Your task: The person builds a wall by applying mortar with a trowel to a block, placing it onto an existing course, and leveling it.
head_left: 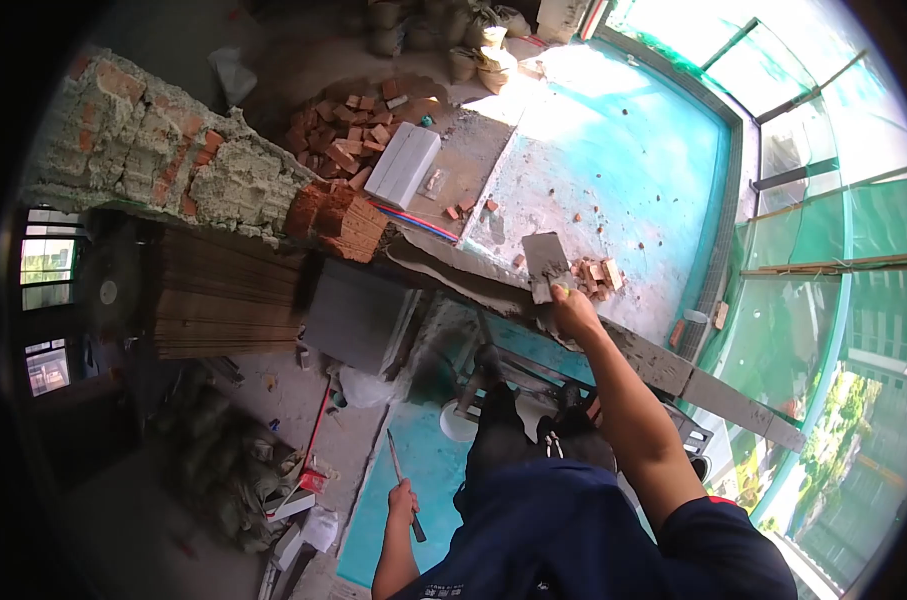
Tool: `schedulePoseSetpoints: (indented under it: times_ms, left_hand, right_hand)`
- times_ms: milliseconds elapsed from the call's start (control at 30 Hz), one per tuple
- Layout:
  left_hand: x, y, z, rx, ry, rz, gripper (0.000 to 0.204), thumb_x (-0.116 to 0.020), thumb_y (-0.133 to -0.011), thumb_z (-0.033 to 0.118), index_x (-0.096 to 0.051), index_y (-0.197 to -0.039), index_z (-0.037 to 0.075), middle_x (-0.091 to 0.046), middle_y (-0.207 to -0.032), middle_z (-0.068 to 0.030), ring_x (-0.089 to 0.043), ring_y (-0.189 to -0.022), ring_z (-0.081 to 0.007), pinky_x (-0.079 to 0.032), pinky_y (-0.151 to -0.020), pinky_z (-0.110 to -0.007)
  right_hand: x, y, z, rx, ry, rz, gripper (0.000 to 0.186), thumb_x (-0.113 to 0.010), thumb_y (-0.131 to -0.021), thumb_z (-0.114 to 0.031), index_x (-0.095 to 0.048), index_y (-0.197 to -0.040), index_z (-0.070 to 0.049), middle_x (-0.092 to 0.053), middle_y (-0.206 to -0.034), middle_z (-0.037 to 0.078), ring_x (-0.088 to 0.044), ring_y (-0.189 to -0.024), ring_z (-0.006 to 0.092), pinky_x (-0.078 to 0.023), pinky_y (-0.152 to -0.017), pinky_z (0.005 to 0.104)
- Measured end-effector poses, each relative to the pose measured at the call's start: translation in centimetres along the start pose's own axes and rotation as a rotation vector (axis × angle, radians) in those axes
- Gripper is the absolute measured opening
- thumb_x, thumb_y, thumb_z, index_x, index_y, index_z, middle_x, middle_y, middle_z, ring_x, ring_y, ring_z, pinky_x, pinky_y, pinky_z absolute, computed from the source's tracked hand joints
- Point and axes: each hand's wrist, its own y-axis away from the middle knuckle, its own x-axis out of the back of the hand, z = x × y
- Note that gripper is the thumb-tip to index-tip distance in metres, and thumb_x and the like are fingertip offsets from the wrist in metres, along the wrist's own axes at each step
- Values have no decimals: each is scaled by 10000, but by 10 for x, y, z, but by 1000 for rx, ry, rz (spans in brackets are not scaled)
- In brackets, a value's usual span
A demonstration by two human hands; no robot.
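Observation:
My right hand (576, 314) is stretched forward over the top of a narrow wall. Its fingers are wrapped round the handle of a trowel (545, 254), whose flat grey blade points away from me and carries some mortar. Below the blade runs the rough grey wall top (453, 258), with mortar along it. Low on my left side, my left hand (403, 497) is closed round a long thin tool (395, 458) with a dark lower end. Its exact kind is too small to make out.
Past the wall lie a broken brick pile (343, 135), a light grey block (403, 165) and brick pieces (598, 278) on turquoise flooring. A broken brick wall (153, 140) stands left. Beneath me are a metal stand (518, 375) and a white bucket (457, 424). Green netting (793, 340) covers the right side.

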Motion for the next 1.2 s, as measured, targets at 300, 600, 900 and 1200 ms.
schedulePoseSetpoints:
  times_ms: [300,600,900,1200]
  left_hand:
    - [-22,-2,36,16,-146,-18,278,-526,-924,327,-410,-788,114,-376,-530,-14,-332,-351,-141,-290,-318,-318]
    - [-50,-4,72,-19,-257,-64,277,-507,-931,342,-392,-797,129,-368,-541,-2,-318,-358,-133,-287,-324,-316]
    - [-62,46,63,-168,-328,-60,277,-520,-927,358,-398,-814,137,-373,-549,14,-334,-370,-116,-286,-325,-291]
    - [-47,43,-9,-92,-192,17,260,-532,-918,353,-418,-836,134,-335,-522,17,-303,-349,-115,-284,-319,-300]
  right_hand:
    - [91,101,124,-200,-183,271,494,-448,-920,-483,-526,-923,5,-611,-756,242,-623,-656,356,-479,-597,434]
    - [109,183,155,-159,-605,-103,382,-399,-972,-409,-524,-869,-64,-541,-616,36,-488,-466,134,-397,-432,266]
    - [118,86,128,-292,-538,-234,428,-456,-933,-464,-465,-771,-69,-405,-550,7,-357,-421,126,-288,-380,294]
    - [125,60,237,-204,-422,296,439,-488,-917,-497,-510,-902,-59,-480,-565,49,-482,-423,178,-399,-392,335]
